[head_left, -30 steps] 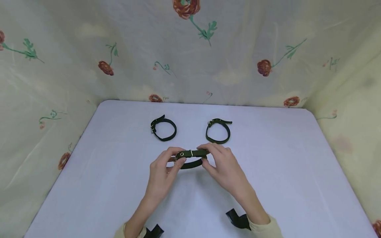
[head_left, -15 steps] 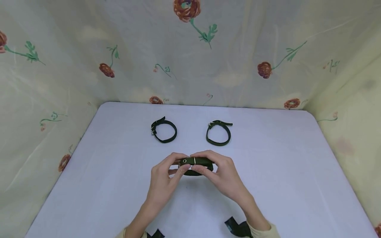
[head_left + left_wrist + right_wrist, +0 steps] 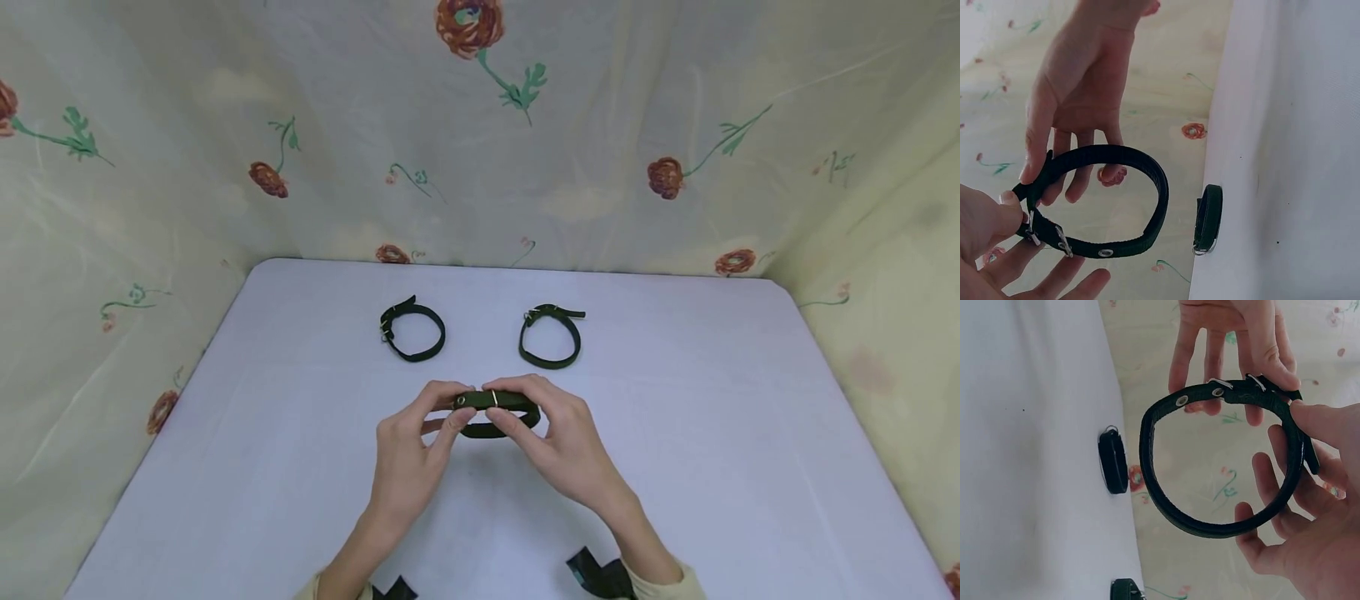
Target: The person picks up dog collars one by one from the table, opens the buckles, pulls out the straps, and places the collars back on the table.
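Btwn L hand [image 3: 408,446] & R hand [image 3: 566,437]: strap [image 3: 478,400]

We find the head view evenly lit, with soft, faint shadows on the counter [image 3: 720,433] near the fingers [image 3: 528,384]. We record dimmer wrist views, the strap [image 3: 1129,248] nearly black there, and a bright upper-left corner in the left wrist view.

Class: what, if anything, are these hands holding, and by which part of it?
A dark green collar; the left hand and right hand pinch it near its metal fittings.
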`<state>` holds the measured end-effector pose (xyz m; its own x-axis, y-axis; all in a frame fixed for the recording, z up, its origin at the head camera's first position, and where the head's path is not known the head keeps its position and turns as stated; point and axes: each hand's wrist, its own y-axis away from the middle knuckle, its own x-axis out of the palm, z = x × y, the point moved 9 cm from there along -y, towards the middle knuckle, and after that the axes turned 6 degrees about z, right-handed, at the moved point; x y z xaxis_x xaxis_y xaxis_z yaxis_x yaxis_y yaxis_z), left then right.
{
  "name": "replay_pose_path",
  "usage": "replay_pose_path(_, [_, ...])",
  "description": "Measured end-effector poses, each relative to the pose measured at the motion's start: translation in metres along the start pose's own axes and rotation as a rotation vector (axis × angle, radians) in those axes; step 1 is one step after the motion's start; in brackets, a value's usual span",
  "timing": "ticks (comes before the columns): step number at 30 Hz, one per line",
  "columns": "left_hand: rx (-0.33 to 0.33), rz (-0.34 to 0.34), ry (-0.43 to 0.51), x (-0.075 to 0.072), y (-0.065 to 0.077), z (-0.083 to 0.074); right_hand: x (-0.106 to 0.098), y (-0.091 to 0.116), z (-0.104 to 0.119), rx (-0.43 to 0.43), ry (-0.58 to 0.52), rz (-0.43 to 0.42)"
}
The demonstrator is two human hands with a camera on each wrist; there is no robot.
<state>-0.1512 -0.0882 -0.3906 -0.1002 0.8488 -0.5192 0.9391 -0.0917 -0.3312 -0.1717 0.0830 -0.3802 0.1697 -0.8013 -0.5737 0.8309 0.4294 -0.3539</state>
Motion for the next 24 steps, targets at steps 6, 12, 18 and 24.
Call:
replay_pose_path(6, [-0.053, -0.002, 0.061, 0.002, 0.0, 0.008, -0.005, -0.001, -0.001, 0.001, 0.032, -0.031])
replay_pose_path(12, [-0.022, 0.037, 0.034, 0.005, 0.004, 0.003, -0.005, -0.001, 0.006, -0.031, 0.1, -0.036])
replay_pose_path(18, [0.098, 0.027, -0.09, 0.007, 0.003, -0.013, -0.004, 0.0, 0.013, -0.058, 0.137, -0.013])
replay_pose_path(24, [0.113, -0.018, -0.173, 0.004, 0.0, -0.019, -0.003, 0.0, 0.017, -0.051, 0.177, 0.007])
